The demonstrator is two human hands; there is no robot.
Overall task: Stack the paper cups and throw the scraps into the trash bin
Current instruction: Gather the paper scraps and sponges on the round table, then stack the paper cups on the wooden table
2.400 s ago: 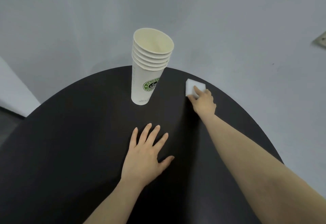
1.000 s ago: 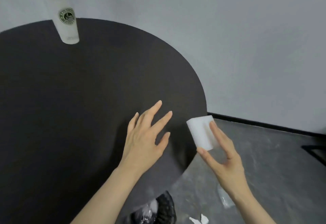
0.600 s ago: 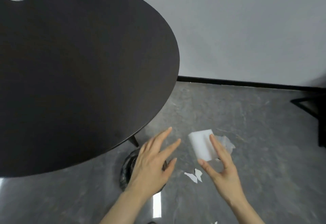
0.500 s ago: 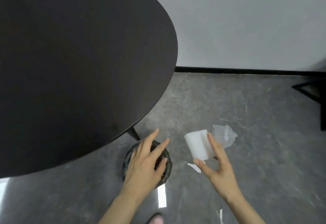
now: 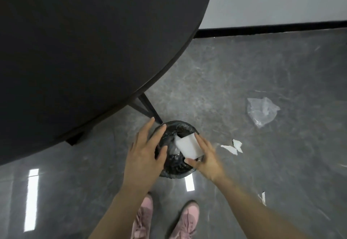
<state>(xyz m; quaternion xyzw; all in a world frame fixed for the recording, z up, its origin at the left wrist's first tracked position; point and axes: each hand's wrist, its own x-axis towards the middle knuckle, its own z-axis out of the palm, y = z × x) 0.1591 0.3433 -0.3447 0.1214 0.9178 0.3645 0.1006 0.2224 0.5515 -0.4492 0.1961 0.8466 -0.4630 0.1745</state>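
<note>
White foam block: pinched in right hand, directly over trash bin mouth; left hand open, empty, at bin's left rim.

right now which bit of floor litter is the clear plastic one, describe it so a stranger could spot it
Start from the round black table and look down to the grey floor at its right. Past the black-lined trash bin and the small white paper scraps, farther right, lies the crumpled plastic bag. It alone is see-through and glossy; the scraps are flat, opaque white.
</note>
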